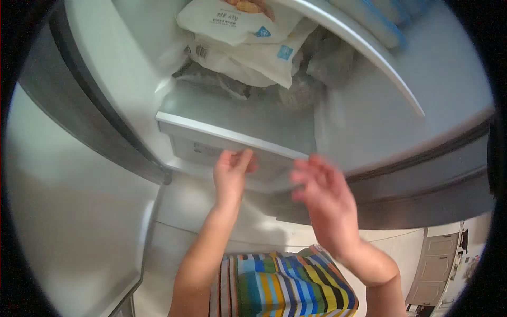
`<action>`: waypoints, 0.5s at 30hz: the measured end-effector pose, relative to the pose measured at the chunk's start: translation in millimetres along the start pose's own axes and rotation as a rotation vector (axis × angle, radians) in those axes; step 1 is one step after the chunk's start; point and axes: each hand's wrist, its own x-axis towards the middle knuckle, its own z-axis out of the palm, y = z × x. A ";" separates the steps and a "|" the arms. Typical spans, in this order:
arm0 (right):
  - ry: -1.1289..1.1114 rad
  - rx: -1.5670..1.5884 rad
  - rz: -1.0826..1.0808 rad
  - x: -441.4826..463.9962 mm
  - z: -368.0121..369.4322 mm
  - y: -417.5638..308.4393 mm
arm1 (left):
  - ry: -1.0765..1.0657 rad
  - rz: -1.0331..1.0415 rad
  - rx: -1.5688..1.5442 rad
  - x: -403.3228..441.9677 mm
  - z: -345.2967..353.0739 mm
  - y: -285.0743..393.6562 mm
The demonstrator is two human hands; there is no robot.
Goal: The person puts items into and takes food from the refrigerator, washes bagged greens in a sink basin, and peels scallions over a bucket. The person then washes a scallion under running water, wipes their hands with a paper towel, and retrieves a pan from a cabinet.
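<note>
A freezer drawer (232, 134) with a pale front rim stands pulled out ahead of me. My left hand (231, 168) is just in front of the drawer's face, its fingers loosely bent and nothing visible in them. To the right, my right hand (325, 193) is raised near the drawer's right front corner. Its fingers are apart, somewhat blurred by motion, and it holds nothing. Inside the drawer, toward the back, lie a white food bag (222, 24) with a blue mark, another white bag (253, 61) beneath it, and clear plastic bags (330, 61) whose contents I cannot make out.
An open door (79, 195) extends on the left. A curved white shelf edge (369, 47) crosses above the drawer on the right, with blue-edged packages (383, 24) beyond it. Dark door trim (412, 185) runs along the right. Grey cabinets (435, 259) stand in the lower right background.
</note>
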 end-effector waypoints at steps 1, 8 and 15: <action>0.046 0.057 -0.026 9.9 3.3 -2.0 | -0.006 0.052 -0.017 -2.2 -0.3 -1.5; 0.270 0.627 -0.169 120.1 14.9 -28.7 | -0.087 -0.082 -0.183 -3.7 -5.6 -3.5; 0.193 0.570 -0.137 136.7 6.1 -30.8 | -0.157 -0.141 -0.214 -5.7 -6.1 2.9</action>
